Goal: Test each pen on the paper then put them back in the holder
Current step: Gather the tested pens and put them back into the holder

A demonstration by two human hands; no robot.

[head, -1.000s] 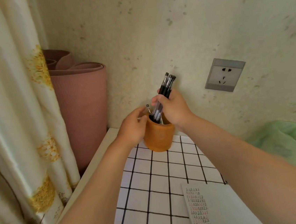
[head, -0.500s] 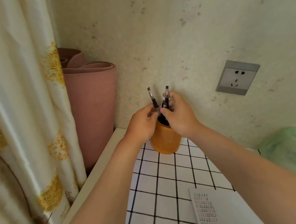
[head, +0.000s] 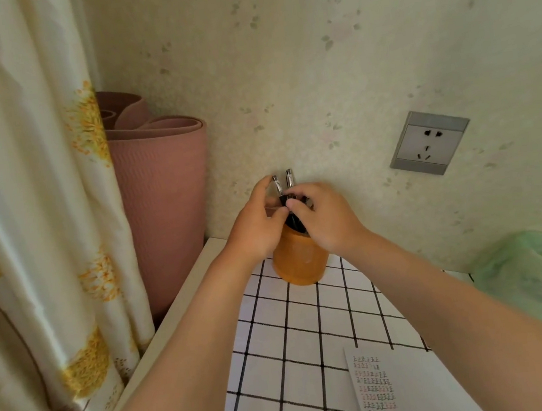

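An orange pen holder [head: 300,262] stands on the checked tabletop near the wall. Several black pens [head: 289,183] stand in it, and two clipped tops poke up above my fingers. My left hand [head: 253,229] wraps the holder's upper left side, with its forefinger raised beside the left pen top. My right hand [head: 326,221] pinches the pens just above the holder's mouth. The holder's rim is hidden by both hands. The paper [head: 406,388], printed with rows of small marks, lies at the bottom right, partly under my right forearm.
A rolled pink mat [head: 164,189] stands left of the table against the wall, beside a flowered curtain [head: 31,230]. A wall socket [head: 428,142] sits on the right. A green bag [head: 535,281] lies at the table's right end. The white table edge [head: 174,316] runs along the left.
My right hand has lowered the bundle of pens down into the holder. My left hand has slid up from the holder's side to its top.
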